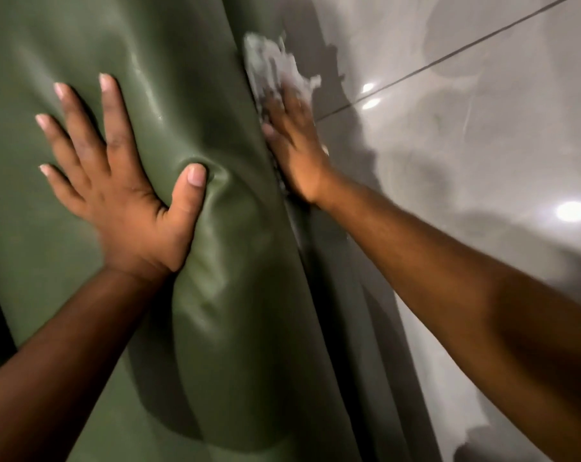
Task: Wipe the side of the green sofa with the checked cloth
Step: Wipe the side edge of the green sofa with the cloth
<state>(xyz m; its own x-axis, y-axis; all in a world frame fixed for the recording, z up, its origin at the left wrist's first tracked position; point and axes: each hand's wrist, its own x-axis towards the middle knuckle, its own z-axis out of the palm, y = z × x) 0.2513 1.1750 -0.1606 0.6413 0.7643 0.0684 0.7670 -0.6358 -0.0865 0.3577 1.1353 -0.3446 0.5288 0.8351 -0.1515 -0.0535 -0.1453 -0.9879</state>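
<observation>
Head view, near to far. Left hand sits at about 9 o'clock of frame centre, palm flat on the sofa top face, fingers spread and holding nothing, thumb dug into the cushion making a dimple. Looks like a brace, not the working hand.

Right hand is further out, around 1 o'clock from the left thumb, pressed flat on the sofa's side face just past the edge seam. Fingers roughly together and extended, pinning the cloth against the side rather than gripping it. Blur there, so I can't tell exactly how much cloth is under the palm.

Key relation: the cloth bunches out beyond the right fingertips toward 12 o'clock, and the side panel's long axis runs about 11 to 5 o'clock in frame. My read is that strokes should follow that line, right hand only. Floor beyond is glossy tile.
</observation>
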